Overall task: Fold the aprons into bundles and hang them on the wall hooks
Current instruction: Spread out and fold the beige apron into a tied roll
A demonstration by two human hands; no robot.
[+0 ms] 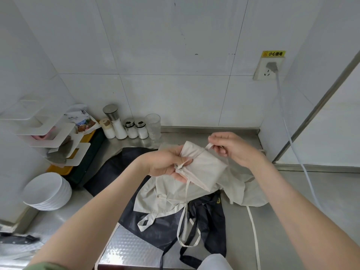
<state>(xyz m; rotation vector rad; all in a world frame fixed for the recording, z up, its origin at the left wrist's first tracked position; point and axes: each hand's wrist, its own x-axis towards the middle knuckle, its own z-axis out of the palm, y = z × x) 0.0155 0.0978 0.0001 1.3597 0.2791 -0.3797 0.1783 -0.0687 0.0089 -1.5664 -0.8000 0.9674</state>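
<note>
1. In hand: 1 beige bundle (202,164), folded to a compact packet, held up in the air above the counter (292,211), touching nothing below.
2. Left hand (165,164): fingers curled under and round the bundle's lower-left end, thumb on top, pinning a gathered bit of tie there.
3. Right hand (233,147): thumb & forefinger pinch the strap (209,146) where it comes off the bundle's top edge. Other fingers loosely curled, holding nothing that I can see.
4. Judgement: fold on this 1 looks done, and the step now looks like wrapping/tying w/ the strap. 1 long tie hangs free from the bundle down to the pile, so it isn't secured yet.
5. Left to do, on the counter under the hands: loose beige apron (167,197), crumpled and unfolded. More beige cloth lies to its right; can't tell if it's the same apron or a 2nd.
6. Under that: dark apron (210,217), spread flat, ties trailing toward the near edge. Could be more than 1 dark piece; can't tell.
7. Hooks: none in view, nothing seen hanging. So by my read 0 hung, 1 nearly bundled, at least 2 untouched. Early-to-mid task.
8. Nearby, not involved: bowls (48,191) stacked at left, shakers (134,129) by the back wall, socket (269,68) w/ a plug in it.
</note>
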